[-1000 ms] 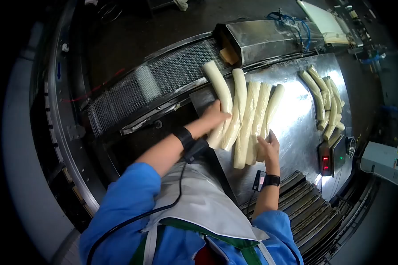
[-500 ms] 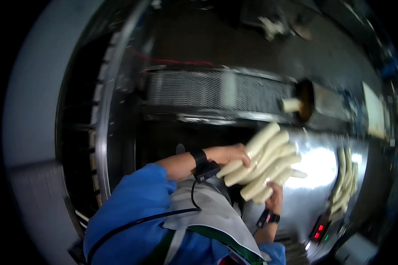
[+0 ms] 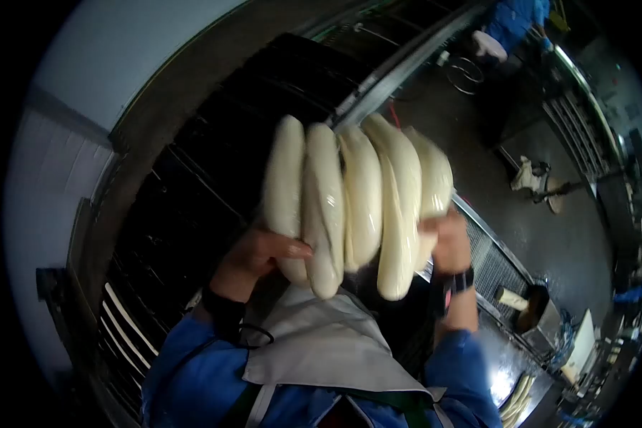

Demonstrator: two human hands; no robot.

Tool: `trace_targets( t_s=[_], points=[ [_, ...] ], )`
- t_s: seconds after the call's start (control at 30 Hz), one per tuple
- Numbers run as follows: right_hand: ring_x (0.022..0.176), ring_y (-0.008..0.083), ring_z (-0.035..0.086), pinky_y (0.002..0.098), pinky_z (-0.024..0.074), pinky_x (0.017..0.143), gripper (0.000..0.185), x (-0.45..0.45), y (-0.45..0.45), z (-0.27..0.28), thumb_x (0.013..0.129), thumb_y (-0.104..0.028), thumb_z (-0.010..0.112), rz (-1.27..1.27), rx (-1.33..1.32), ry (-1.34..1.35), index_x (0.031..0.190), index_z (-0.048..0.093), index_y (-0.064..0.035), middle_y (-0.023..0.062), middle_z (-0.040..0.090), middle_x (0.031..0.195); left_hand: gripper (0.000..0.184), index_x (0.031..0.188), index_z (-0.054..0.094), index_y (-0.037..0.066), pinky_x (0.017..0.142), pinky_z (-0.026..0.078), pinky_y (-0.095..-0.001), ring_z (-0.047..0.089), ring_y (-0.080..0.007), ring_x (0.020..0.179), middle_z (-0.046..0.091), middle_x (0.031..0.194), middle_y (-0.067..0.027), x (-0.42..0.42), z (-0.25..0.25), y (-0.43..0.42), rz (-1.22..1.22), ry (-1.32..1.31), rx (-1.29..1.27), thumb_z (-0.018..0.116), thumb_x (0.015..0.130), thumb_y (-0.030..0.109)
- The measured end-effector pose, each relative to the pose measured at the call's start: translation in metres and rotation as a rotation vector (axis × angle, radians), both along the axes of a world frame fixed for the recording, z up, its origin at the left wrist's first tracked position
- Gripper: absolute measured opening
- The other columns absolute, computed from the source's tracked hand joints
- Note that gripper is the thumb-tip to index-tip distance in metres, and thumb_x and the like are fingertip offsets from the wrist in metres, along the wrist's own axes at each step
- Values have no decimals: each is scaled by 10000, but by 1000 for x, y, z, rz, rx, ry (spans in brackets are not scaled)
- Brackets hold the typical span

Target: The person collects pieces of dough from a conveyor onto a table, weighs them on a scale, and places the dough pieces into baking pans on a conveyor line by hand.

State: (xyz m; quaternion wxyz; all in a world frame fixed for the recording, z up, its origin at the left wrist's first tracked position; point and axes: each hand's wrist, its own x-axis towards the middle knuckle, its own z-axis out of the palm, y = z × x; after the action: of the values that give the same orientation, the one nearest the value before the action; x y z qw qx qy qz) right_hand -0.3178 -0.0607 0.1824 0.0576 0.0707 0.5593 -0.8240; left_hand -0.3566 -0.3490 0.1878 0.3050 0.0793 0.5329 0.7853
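Observation:
A bundle of several long, pale, glossy dough rolls (image 3: 362, 196) is held up in front of my apron, side by side and roughly upright. At its lower left, my left hand (image 3: 269, 251) is closed on the rolls, with the thumb across the front. Gripping the right-hand side, my right hand (image 3: 449, 239) has its thumb on the front of the rolls; its other fingers are mostly hidden behind them. Dark, long trays (image 3: 192, 207) lie beyond and left of the bundle. Pale strips (image 3: 130, 327) show in the trays at lower left.
A mesh conveyor (image 3: 493, 258) runs to the right, toward a metal outlet (image 3: 541, 314) with a dough piece (image 3: 512, 299) at its mouth. More dough rolls (image 3: 518, 401) lie on a steel table (image 3: 496, 346). Another person in blue (image 3: 515, 28) is at the upper right.
My view has turned left, from the conveyor and steel table toward the dark trays. Both hands have carried the dough rolls along and raised them, now more upright and spread side by side.

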Motion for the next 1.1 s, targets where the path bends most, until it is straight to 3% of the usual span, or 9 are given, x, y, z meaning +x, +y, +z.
trace_targets(
  t_s=[0.07, 0.17, 0.27, 0.37, 0.53, 0.67, 0.77, 0.97, 1.1],
  points=[
    [979, 243, 607, 333, 489, 878, 596, -86, -18, 7, 683, -43, 695, 164, 120, 224, 1230, 481, 60, 157, 619, 1052, 596, 1217, 508, 4, 884, 502, -372, 580, -245, 1040, 578, 1124, -127, -12, -4, -30, 276, 255, -243, 675, 647, 59],
    [951, 233, 607, 371, 499, 874, 576, -195, -57, 26, 752, -108, 691, 115, 131, -43, 1255, 452, 41, 127, 582, 1086, 548, 1258, 494, 41, 988, 404, -377, 525, -249, 1086, 549, 1167, -96, -50, -45, -68, 676, -183, -73, 709, 767, 157],
    [853, 175, 596, 284, 501, 640, 449, -242, -38, -21, 803, -108, 621, -194, 326, 60, 1216, 496, 17, 98, 577, 1007, 875, 1485, 117, 108, 1090, 190, -529, 244, -317, 1361, 209, 1492, -140, -83, -114, -117, 881, -271, -360, 686, 829, 213],
    [812, 165, 601, 273, 491, 591, 390, -212, -30, -53, 818, -98, 601, -74, 477, 75, 1186, 536, 11, 92, 591, 987, 907, 1493, -37, 117, 1069, 191, -586, 160, -350, 1394, 171, 1495, -181, -94, -115, -127, 791, -327, -359, 629, 883, 207],
    [731, 145, 602, 275, 499, 633, 367, -126, 14, -149, 793, -55, 606, -2, 568, -122, 1149, 573, 28, 80, 638, 920, 861, 1496, -7, 152, 1119, 189, -454, 129, -307, 1408, 26, 1538, -157, -100, -174, -141, 911, -293, -494, 595, 882, 100],
    [850, 181, 619, 320, 507, 714, 383, -39, 78, -186, 777, -73, 622, -73, 939, -325, 1144, 579, 26, 133, 650, 988, 821, 1491, 83, 101, 1100, 238, -390, 244, -311, 1374, 157, 1516, -188, -102, -154, -121, 1025, -274, -727, 598, 854, 46],
    [986, 319, 597, 403, 473, 864, 394, 31, 138, -202, 753, -121, 660, -174, 1447, -275, 1119, 588, 6, 189, 629, 1063, 682, 1435, 270, 23, 1098, 234, -331, 285, -285, 1359, 287, 1470, -187, -112, -141, -99, 971, 226, -877, 530, 807, -40],
    [1193, 361, 436, 502, 398, 949, 581, 123, 181, -220, 682, -222, 762, -155, 1799, -723, 1174, 522, -29, 151, 535, 1217, 761, 1455, 203, 28, 1039, 326, -341, 388, -312, 1285, 357, 1424, -192, -136, -230, -133, 921, 13, -987, 473, 756, -102],
    [1237, 318, 399, 511, 388, 943, 710, 124, 168, -217, 631, -268, 811, -80, 2016, -637, 1217, 472, -53, 104, 508, 1243, 763, 1446, 236, 21, 961, 403, -345, 471, -295, 1199, 398, 1391, -189, -113, -195, -133, 886, -235, -874, 526, 750, -97]
  ],
)
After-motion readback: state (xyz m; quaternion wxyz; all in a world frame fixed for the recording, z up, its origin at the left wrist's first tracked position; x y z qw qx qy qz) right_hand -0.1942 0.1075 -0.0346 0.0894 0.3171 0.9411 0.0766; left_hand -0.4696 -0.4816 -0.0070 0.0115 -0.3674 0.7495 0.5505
